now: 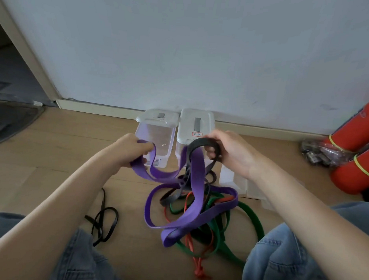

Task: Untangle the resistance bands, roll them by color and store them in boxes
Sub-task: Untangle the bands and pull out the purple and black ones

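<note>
A tangle of resistance bands lies on the wooden floor between my knees. My left hand grips one end of the wide purple band and lifts it. My right hand holds a loop of the black band, raised above the heap; the purple band passes through that loop. A green band and a thin orange band stay knotted in the pile below. Two clear lidded boxes stand against the wall: the left box and the right box, which carries a small label.
A thin black band lies apart on the floor at the left. Red rolled mats and a plastic bag of dark items sit at the right. More clear plastic rests behind my right wrist. A doorway opens at far left.
</note>
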The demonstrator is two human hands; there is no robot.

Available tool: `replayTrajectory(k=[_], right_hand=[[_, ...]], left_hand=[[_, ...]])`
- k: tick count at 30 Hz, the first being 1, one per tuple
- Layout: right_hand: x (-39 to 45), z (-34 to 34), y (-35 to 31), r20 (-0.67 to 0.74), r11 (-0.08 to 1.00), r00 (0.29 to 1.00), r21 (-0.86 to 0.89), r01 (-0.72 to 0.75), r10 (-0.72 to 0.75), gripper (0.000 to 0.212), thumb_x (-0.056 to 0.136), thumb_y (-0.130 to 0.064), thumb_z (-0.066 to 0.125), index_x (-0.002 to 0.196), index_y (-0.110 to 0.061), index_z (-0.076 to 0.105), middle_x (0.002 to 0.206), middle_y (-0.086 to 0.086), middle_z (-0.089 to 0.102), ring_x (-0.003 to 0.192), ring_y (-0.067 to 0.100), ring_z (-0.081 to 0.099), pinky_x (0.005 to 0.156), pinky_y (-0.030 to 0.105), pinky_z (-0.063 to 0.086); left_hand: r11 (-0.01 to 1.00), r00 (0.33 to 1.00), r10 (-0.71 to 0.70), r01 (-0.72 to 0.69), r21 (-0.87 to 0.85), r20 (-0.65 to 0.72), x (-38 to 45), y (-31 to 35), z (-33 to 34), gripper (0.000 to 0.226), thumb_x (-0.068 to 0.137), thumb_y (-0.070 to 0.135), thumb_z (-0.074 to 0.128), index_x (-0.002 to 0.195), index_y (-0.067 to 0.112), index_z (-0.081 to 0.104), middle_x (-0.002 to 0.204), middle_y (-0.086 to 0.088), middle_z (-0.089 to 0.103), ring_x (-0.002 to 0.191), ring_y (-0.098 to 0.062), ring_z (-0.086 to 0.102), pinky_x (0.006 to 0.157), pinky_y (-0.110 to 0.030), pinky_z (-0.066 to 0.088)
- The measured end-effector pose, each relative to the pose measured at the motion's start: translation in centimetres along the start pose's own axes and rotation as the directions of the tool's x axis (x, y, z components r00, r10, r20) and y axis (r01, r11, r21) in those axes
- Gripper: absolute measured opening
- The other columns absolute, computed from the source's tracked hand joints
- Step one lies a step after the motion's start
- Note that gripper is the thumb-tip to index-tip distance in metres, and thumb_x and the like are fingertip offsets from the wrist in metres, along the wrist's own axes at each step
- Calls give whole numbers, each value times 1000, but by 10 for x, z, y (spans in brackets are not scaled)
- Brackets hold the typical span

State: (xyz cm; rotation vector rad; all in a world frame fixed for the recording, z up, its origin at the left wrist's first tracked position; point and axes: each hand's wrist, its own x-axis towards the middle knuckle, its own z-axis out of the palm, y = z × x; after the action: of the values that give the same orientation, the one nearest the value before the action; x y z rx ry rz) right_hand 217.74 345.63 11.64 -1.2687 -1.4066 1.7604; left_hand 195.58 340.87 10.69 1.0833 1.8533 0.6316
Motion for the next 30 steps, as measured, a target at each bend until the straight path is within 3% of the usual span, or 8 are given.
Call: replayTrajectory(k=[3,5,8,12,15,18,24,30], right_hand=[[-9,8,-8,225,993,970,91,72,-91,15,77,-11,67,89,-8,60,65,-4,51,53,6,41,62,21,44],[-13,10,-13,313,966,938,246,72,-149,18,75,-5,69,91,-9,63,68,-3,57,55,6,44,69,28,52],[-17,16,-20,362,896,902,441,56,-235,12,74,-5,66,85,-7,66,74,6,48,53,8,44,65,30,54],[-8,2,-28,166,817,943,556,152,-288,9,79,-6,60,71,-7,65,57,-2,46,47,6,36,50,19,42],[1,-18,-27,-111,902,959,325,283,-261,30,89,-13,58,60,-14,67,50,-7,39,43,7,31,42,18,32],[2,-14,-19,-50,955,973,187,230,-225,27,92,-26,55,81,-4,66,54,-4,42,44,8,33,44,19,32],[-7,16,-24,188,771,952,633,70,-241,17,84,-23,59,83,-7,54,63,2,49,55,13,45,55,26,47],[-6,-1,-22,-94,690,979,697,194,-181,20,93,-21,51,78,-8,52,61,1,52,58,13,54,71,32,52]], left_hand=[[929,987,100,-138,344,126,-2,1,6,64,83,25,66,138,12,36,135,-11,47,118,-25,48,94,-34,38],[943,915,220,-288,167,337,-12,8,12,73,77,36,72,140,33,34,146,11,36,133,-11,35,100,-26,31],[921,825,356,-388,-17,439,-17,10,37,31,78,25,74,107,28,62,99,18,68,92,10,60,78,-7,44],[916,865,383,-400,-15,324,-11,5,36,10,86,16,64,91,7,63,75,-2,67,71,-8,64,74,-21,50],[844,872,471,-400,-358,136,-14,18,12,6,84,15,62,79,14,65,60,2,54,50,-5,51,64,-23,52],[643,819,570,-398,-654,63,-19,34,-9,13,87,25,58,78,19,66,55,10,41,45,-4,38,58,-18,48],[908,842,363,-416,51,399,-30,21,45,55,62,48,74,110,26,57,90,8,59,80,-2,58,75,-22,50],[906,856,380,-421,47,351,-10,-5,65,13,85,15,65,87,4,61,84,-14,61,80,-17,57,73,-19,44]])
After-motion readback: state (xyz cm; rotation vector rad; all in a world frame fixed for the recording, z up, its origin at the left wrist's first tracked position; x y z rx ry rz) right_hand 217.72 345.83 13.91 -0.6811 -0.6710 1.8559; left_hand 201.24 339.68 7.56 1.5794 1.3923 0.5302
